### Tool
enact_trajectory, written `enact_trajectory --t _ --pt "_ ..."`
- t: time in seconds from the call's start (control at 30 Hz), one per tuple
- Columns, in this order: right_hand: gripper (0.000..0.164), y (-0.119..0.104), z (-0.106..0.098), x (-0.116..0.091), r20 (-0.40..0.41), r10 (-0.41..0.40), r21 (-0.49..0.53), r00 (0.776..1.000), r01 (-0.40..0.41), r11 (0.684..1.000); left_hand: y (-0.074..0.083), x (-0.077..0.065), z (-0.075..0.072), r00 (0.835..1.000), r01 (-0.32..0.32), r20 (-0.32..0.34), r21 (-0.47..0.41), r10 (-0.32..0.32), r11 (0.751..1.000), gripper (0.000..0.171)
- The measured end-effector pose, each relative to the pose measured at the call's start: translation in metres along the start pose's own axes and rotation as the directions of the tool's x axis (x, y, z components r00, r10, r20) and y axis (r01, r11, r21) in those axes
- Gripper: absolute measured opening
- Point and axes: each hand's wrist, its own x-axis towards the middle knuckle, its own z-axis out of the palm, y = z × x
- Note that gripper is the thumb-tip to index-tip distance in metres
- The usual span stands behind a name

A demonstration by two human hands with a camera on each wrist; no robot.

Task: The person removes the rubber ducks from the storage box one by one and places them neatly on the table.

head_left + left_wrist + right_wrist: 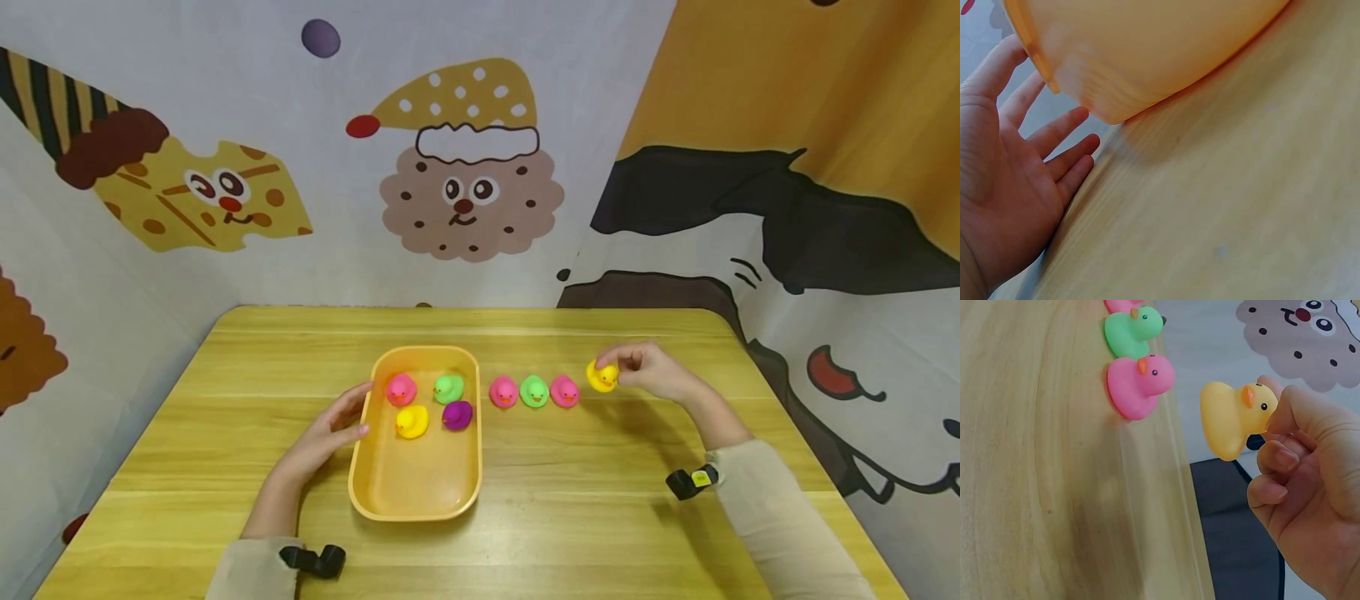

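My right hand (651, 369) pinches a yellow rubber duck (1225, 419) by its head between thumb and fingertips, holding it above the table. Just left of it, a pink duck (565, 392), a green duck (535, 392) and another pink duck (504, 392) stand in a row. At the left side of an orange tray (415, 500), my left hand (1016, 162) has its fingers loosely extended, thumb at the rim. Inside that tray sit a pink duck (401, 389), a green duck (448, 388), a yellow duck (412, 422) and a purple duck (457, 415).
The wooden table (570, 517) spans the lower view. Behind it hangs a pale curtain (330, 267) printed with cartoon figures. A black wrist camera (690, 482) is strapped at the right sleeve, another black camera (315, 561) at the left.
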Motion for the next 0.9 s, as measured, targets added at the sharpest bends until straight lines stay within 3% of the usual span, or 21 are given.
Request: enact_trajectory --t 0.23,0.9 --pt "0.026 0.004 0.002 0.001 0.008 0.052 -0.007 0.999 -0.052 0.999 0.001 0.0 0.0 1.0 0.006 -0.002 -0.003 -0.006 1.0 0.062" --pt "0.026 0.022 0.013 0.002 0.003 0.075 -0.058 0.997 -0.074 0.996 -0.001 -0.001 0.0 1.0 -0.001 -0.005 0.015 0.001 1.0 0.062"
